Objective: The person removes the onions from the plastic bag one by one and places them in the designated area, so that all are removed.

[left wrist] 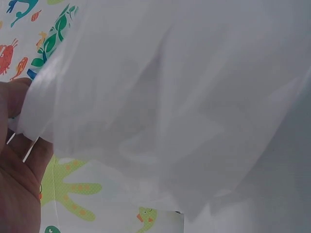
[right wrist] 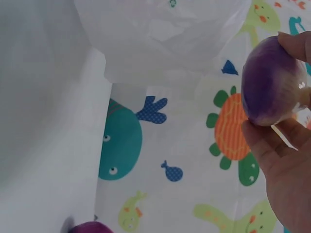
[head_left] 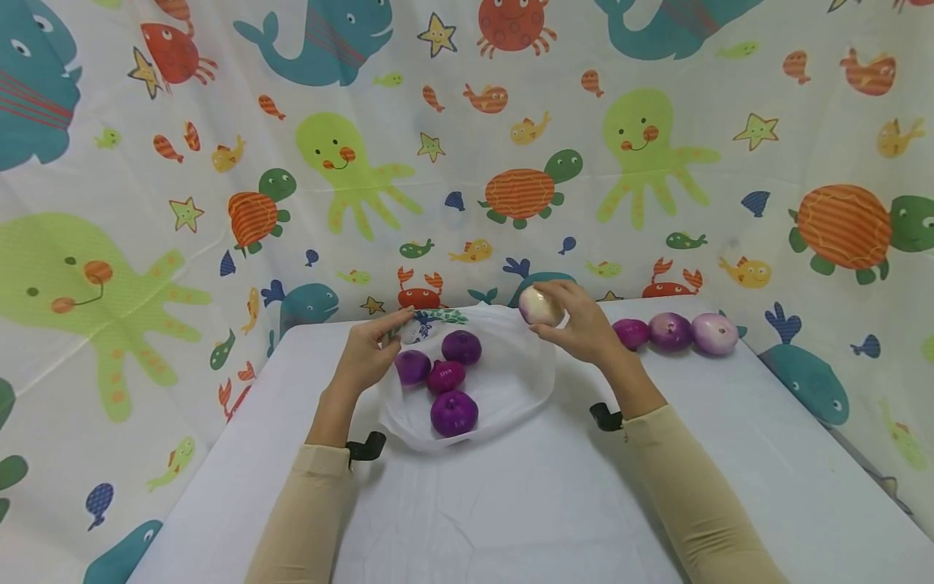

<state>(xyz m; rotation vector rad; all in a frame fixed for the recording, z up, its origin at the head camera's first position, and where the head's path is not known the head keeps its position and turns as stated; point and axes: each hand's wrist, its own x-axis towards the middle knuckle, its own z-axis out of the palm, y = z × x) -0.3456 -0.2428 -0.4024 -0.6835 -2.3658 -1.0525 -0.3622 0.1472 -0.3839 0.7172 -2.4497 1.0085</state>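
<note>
A white plastic bag point(head_left: 511, 389) with a green and blue print near its far edge is spread on the table. Several purple onions point(head_left: 454, 414) lie within its outline. My left hand point(head_left: 368, 353) pinches the bag's edge at the far left, and in the left wrist view the thin bag point(left wrist: 146, 97) hangs from those fingers. With fingertips and thumb, my right hand point(head_left: 580, 324) holds a purple-and-white onion point(head_left: 540, 306) above the bag's far right edge. The right wrist view shows this onion point(right wrist: 269, 82) from its purple side.
To the right of the bag, a purple onion point(head_left: 631, 333), a darker one point(head_left: 670, 332) and a paler one point(head_left: 715, 334) stand in a row near the back edge of the white table point(head_left: 474, 519). Behind hangs a curtain point(head_left: 467, 146) printed with sea animals.
</note>
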